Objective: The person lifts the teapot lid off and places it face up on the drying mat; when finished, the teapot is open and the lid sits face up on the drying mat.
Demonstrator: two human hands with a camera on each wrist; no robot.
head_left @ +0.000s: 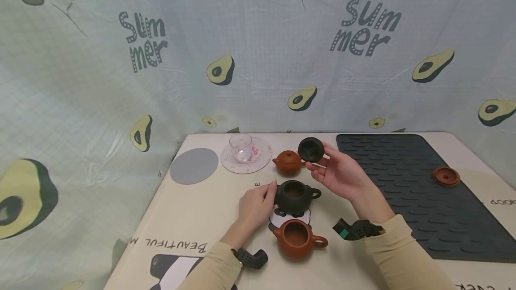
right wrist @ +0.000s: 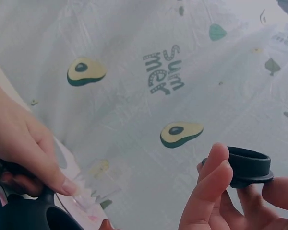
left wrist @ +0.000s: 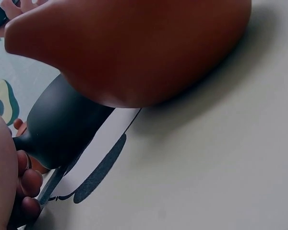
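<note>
My left hand (head_left: 255, 206) pinches the spout of a black teapot (head_left: 288, 205) that stands uncovered on the table. Raised above and beyond it, my right hand (head_left: 341, 172) holds a small black lid (head_left: 311, 150) by its edge, the hollow underside turned toward the head camera. In the right wrist view the lid (right wrist: 252, 165) sits between thumb and fingers, rim up. Nearer to me stands an uncovered reddish-brown teapot (head_left: 296, 250); its body (left wrist: 134, 57) fills the top of the left wrist view. A second reddish-brown teapot (head_left: 288, 162), with its lid on, is behind the black one.
At the right lies a dark ribbed mat (head_left: 379, 178) bearing a reddish-brown lid (head_left: 446, 176). Far left are a grey oval disc (head_left: 193, 166) and a patterned plate (head_left: 230, 165) with a clear glass cup (head_left: 240, 141) on it. A printed curtain (head_left: 258, 35) hangs behind the table.
</note>
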